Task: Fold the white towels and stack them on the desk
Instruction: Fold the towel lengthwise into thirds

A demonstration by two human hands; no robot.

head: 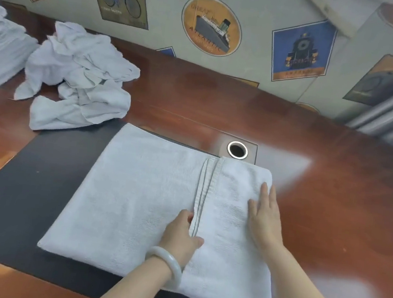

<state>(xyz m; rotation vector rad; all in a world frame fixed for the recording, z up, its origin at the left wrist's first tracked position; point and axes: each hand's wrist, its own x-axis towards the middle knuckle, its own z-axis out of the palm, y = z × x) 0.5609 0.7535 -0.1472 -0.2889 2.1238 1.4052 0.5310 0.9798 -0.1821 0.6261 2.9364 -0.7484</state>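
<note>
Towel may skew, I think, if my left hand, pinching its hem, outpulls my flat right hand.

White towel, reddish-brown desk, black mat, pale bangle

left hand pinches the hemmed edge of the half-folded towel (spread on a dark mat); right hand lies flat on it.
</note>
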